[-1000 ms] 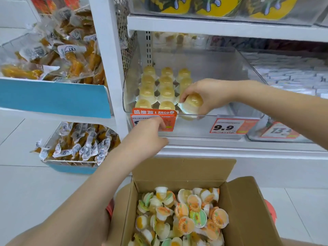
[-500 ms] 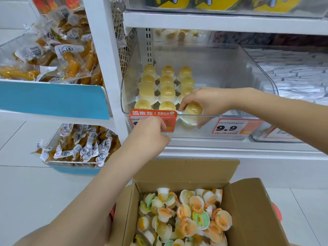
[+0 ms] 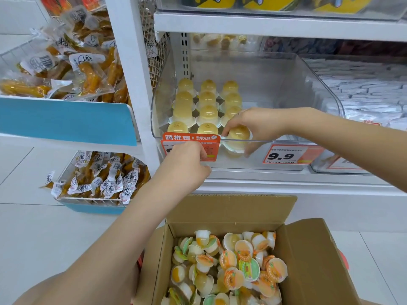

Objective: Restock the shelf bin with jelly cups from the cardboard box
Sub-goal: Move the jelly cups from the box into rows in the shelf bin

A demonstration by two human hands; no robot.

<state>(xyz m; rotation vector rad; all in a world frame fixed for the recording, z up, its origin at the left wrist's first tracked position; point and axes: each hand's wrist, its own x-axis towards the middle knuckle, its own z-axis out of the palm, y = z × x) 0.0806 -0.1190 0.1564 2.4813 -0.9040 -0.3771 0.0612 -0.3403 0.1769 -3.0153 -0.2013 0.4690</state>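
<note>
My right hand [image 3: 256,124] is pinching a jelly cup [image 3: 237,137] dome-up at the front of the clear shelf bin [image 3: 308,89], beside the standing rows. My left hand [image 3: 187,164] is gripping the orange tag [image 3: 191,143] on the bin's front edge.

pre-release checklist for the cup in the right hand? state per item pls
1. Grip: right hand pinches the inverted yellow jelly cup from above: ok.
2. Slot: cup is at the front of the third column in the clear plastic shelf bin, beside the placed rows of yellow cups: ok.
3. Seated on the bin floor: base blurred behind the front lip: cannot tell.
4. Bin steadied: left hand holds the orange promo tag at the bin front: ok.
5. Supply: open brown cardboard box holds many loose cups: ok.
6. Space: the bin's right half is unfilled: ok.
</note>
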